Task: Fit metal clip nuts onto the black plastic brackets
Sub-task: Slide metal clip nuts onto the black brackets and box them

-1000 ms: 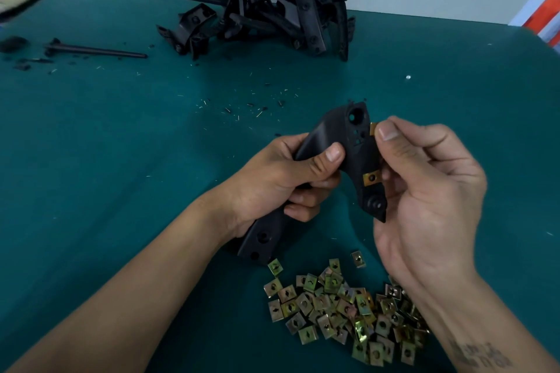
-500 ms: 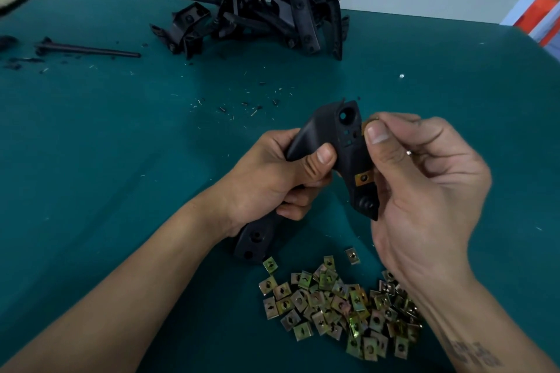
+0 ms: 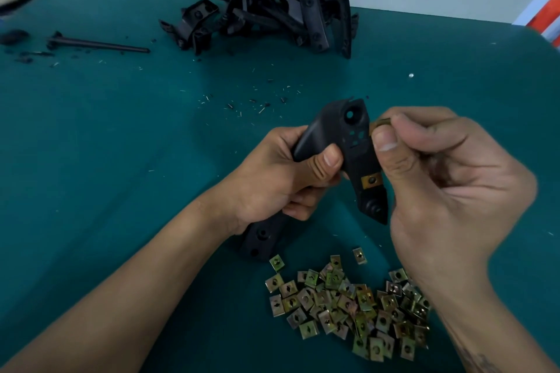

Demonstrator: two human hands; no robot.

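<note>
Green table (image 3: 121, 160) | left hand (image 3: 272, 179) grips bracket (image 3: 357, 154) | right hand (image 3: 439, 172) pinches clip nut (image 3: 380, 124)

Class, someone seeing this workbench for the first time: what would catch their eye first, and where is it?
Centre frame, the left hand grips a black bracket while the right hand pinches a brass-coloured clip nut at its upper edge. Below lies a heap of clip nuts; a pile of black brackets sits at the table's far edge.

Clip nut (image 3: 381, 123) mostly hidden by right-hand fingers (image 3: 424, 133); bracket (image 3: 357, 157) middle behind left hand (image 3: 281, 179).
</note>
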